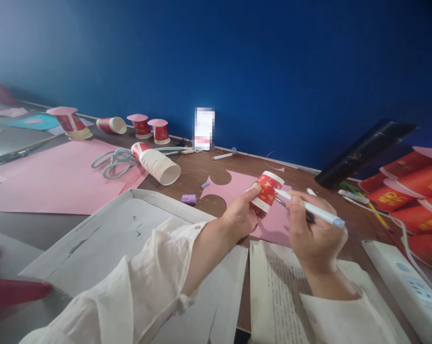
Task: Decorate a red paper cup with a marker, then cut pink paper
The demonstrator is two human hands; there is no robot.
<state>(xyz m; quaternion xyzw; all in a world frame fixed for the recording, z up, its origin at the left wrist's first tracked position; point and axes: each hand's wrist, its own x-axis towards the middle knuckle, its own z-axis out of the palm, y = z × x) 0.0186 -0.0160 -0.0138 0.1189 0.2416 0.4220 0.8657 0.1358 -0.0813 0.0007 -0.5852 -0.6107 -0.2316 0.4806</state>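
My left hand is wrapped round a red paper cup with yellow stars and a white rim, tilted to the right. In my right hand is a white marker pen with a pale blue end, its tip at the cup's side. A second, dark object shows between the right fingers, too hidden to name. Beneath both hands lies pink paper with round cutouts. A purple cap rests left of that paper.
Stacked paper cups lie beside a coiled grey cable. Cups topped with pink discs stand along the wall. A lit phone leans there. At right are a power strip, a black cylinder and red rolls. An open book lies in front.
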